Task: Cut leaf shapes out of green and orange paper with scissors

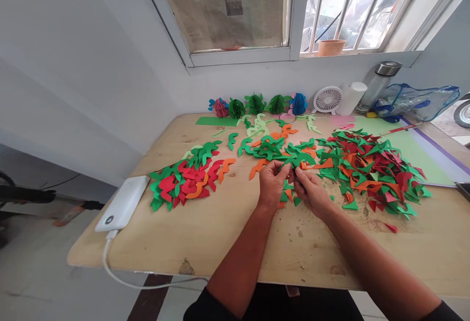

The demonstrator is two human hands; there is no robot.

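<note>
My left hand point(270, 186) is closed, pinching a green paper piece point(298, 159) with a wavy cut edge between thumb and fingers. Close beside it, my right hand point(313, 192) is closed around dark-handled scissors point(296, 170), mostly hidden by the fingers. Both hands meet just above the table, in front of a loose heap of green and orange paper cutouts point(268, 148). Left of them lies a pile of red, green and orange curved cutouts point(191, 176). On the right spreads a large heap of pointed paper scraps point(374, 169).
A white power bank point(123, 203) with a cable sits at the wooden table's point(220, 233) left edge. Along the back are folded paper ornaments point(255, 104), a small white fan point(328, 99), a glass bottle point(378, 86) and a clear zip pouch point(418, 101). Green sheets point(440, 164) lie at right.
</note>
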